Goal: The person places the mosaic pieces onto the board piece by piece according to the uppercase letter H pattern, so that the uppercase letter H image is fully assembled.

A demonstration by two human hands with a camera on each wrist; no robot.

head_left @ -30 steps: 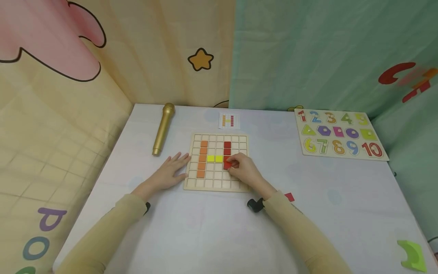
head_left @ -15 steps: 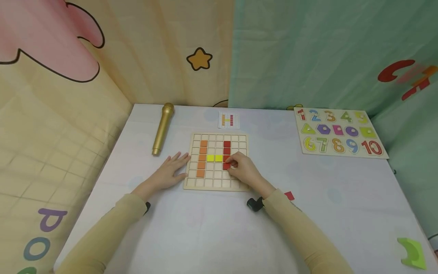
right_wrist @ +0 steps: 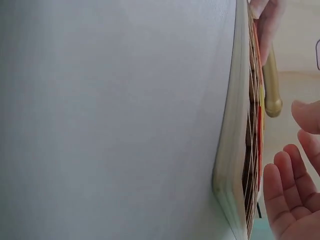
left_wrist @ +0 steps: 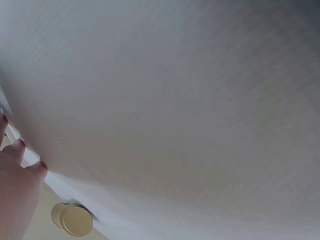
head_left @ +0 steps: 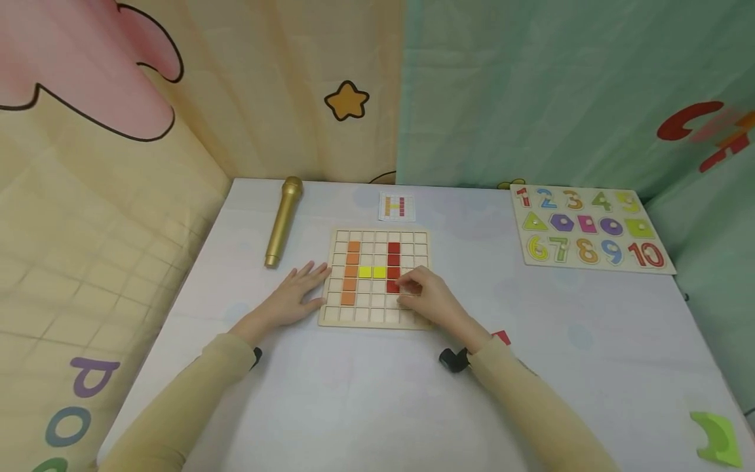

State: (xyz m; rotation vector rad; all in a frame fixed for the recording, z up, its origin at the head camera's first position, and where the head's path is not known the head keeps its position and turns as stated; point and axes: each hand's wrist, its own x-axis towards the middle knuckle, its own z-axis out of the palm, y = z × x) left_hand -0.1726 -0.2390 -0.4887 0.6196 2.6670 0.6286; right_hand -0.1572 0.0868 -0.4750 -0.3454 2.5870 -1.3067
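Note:
A wooden grid board lies mid-table. It bears a column of orange tiles, a row of two yellow tiles and a column of red tiles. With fingers spread, my left hand rests at the board's left edge, fingertips on the rim. Over the right part of the board is my right hand, beside the lowest red tile. In the right wrist view the thumb and fingers are apart and loosely bent, with nothing between them.
A pattern card lies behind the board. To the left is a gold toy microphone; at back right, a number-and-shape puzzle. One loose red tile shows by my right sleeve, and a green curved piece lies at front right.
My right hand has drawn back slightly to the right, and its thumb and index finger have parted beside the lowest red tile. The left hand keeps its place.

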